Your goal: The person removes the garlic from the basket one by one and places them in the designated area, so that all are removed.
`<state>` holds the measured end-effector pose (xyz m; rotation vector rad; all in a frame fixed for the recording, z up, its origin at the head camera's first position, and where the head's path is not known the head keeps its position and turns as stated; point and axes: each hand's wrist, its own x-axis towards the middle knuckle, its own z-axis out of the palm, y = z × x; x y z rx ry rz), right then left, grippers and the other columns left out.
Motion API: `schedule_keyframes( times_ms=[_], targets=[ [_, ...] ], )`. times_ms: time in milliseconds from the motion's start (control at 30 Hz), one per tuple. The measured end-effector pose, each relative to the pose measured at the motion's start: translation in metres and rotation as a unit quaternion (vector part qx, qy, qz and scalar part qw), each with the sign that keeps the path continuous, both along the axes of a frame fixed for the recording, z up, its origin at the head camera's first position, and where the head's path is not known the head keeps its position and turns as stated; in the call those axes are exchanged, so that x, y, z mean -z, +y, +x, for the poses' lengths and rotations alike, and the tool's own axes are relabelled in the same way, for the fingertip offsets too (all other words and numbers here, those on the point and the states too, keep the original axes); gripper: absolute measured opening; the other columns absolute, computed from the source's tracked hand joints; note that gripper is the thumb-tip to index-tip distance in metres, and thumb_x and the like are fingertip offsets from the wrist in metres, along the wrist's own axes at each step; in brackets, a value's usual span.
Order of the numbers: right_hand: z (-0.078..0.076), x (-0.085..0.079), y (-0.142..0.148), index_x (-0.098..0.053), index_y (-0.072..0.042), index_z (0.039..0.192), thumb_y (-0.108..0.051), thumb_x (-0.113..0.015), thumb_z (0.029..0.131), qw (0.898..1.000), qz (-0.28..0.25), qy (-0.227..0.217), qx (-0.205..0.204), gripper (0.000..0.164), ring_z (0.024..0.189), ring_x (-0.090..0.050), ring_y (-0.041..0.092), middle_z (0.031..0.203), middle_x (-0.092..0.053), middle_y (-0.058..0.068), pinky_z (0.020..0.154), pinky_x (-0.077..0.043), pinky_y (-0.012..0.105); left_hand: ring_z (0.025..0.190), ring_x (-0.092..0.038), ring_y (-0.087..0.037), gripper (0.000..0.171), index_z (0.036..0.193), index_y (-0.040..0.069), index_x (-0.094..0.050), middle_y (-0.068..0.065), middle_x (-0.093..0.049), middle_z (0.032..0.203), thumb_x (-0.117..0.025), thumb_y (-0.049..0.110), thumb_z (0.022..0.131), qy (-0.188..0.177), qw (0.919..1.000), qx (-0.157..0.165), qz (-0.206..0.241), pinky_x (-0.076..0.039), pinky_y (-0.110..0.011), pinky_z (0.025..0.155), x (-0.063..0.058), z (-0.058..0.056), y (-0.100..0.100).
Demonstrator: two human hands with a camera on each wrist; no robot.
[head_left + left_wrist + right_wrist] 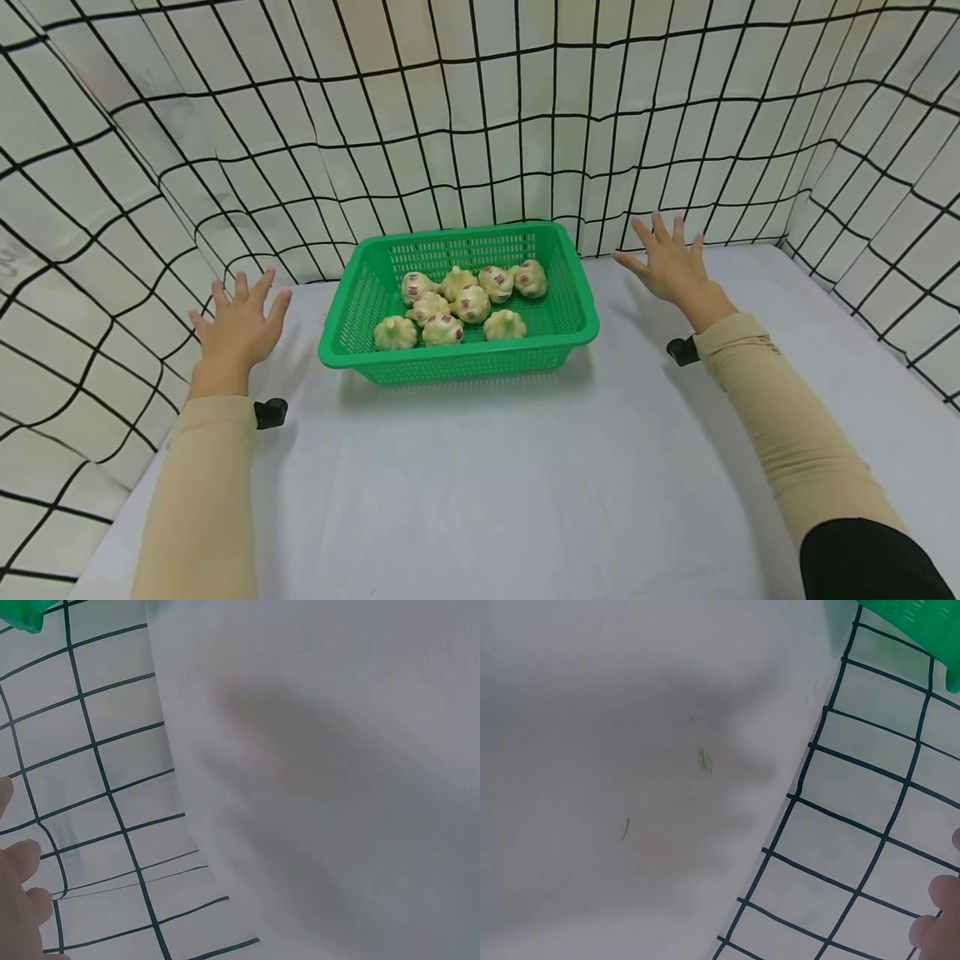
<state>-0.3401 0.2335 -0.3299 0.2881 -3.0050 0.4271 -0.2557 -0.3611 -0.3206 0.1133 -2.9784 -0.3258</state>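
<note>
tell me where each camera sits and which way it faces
Head: on the head, facing forward and down at basket, garlic, table and net; left hand, right hand and sleeves show.
Left wrist: on that wrist, facing table and net; left fingers at left edge.
Right wrist: on that wrist, facing table and net; right fingers at right edge.
Both wrist views catch part of the basket.

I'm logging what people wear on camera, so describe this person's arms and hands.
The left hand and right hand wear no gloves. Plain beige sleeves reach the wrists. A small black device sits at each wrist's thumb side. Farther up, black material covers part of the right sleeve.
</note>
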Motion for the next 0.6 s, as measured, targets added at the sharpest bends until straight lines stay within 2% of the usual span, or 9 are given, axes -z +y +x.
schedule_keyframes(
  times_ms=[267,400,500,600],
  targets=[
    [0.007,-0.003,0.001,-0.007,-0.012,0.166,-0.066,-0.033,0.104,1.000,-0.010,-0.008,-0.013,0.086,0.150,0.018,0.047,0.169,0.007,0.021,0.114,0.010,0.072,0.147,0.000,-0.061,0.077,0.166,0.015,-0.006,-0.033,-0.005,0.164,-0.015,0.063,0.106,-0.003,1.0000,-0.005,0.003,-0.003,-0.083,0.107,-0.001,0.001,0.002],
    [0.009,-0.004,0.002,-0.008,-0.012,0.166,-0.066,-0.035,0.105,1.000,-0.011,-0.010,-0.021,0.086,0.150,0.016,0.048,0.169,0.007,0.020,0.115,0.007,0.072,0.147,-0.010,-0.060,0.076,0.166,0.014,-0.009,-0.033,-0.017,0.162,-0.019,0.061,0.107,0.008,0.9999,-0.013,-0.001,-0.013,-0.081,0.107,-0.001,0.002,0.003],
    [0.011,-0.005,0.004,-0.009,-0.011,0.166,-0.066,-0.035,0.105,0.999,-0.011,-0.009,-0.031,0.086,0.151,0.013,0.049,0.169,0.006,0.021,0.115,0.004,0.072,0.140,-0.029,-0.060,0.075,0.166,0.014,-0.011,-0.037,-0.031,0.154,-0.021,0.059,0.107,0.019,0.9996,-0.017,-0.008,-0.028,-0.079,0.102,-0.002,0.003,0.003],
    [0.014,-0.007,0.006,-0.011,-0.010,0.166,-0.064,-0.036,0.105,0.999,-0.014,-0.006,-0.039,0.085,0.151,0.009,0.051,0.169,0.003,0.021,0.115,0.001,0.073,0.120,-0.050,-0.060,0.074,0.165,0.014,-0.012,-0.042,-0.045,0.141,-0.022,0.058,0.107,0.025,0.9995,-0.020,-0.009,-0.042,-0.073,0.087,-0.004,0.003,0.005]
  ],
)
